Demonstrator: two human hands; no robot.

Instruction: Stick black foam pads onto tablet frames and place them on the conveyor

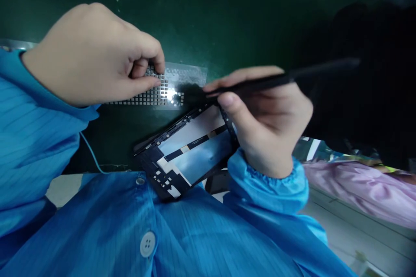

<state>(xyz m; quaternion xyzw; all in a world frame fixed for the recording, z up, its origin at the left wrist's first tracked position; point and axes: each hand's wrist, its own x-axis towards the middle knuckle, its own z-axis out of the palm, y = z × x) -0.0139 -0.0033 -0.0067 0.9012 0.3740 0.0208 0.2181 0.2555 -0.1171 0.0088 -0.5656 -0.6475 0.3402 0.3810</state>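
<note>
My left hand (107,56) is curled over a clear sheet of small dark square pads (152,95), thumb and index finger drawn close together on it. Part of the sheet is hidden under that hand, and its right portion is mostly bare film. My right hand (269,117) grips black tweezers (260,84), their tips pointing left toward the sheet's right end. Below them an opened phone body (195,151) lies tilted at the table edge, against my blue smock. My right hand covers its upper right corner.
The dark green table mat (195,17) stretches behind my hands. A thin blue cord (92,153) hangs near my left sleeve. Another dark device (217,181) shows partly beneath the phone body. At right are a pink sleeve (360,186) and a dark shape.
</note>
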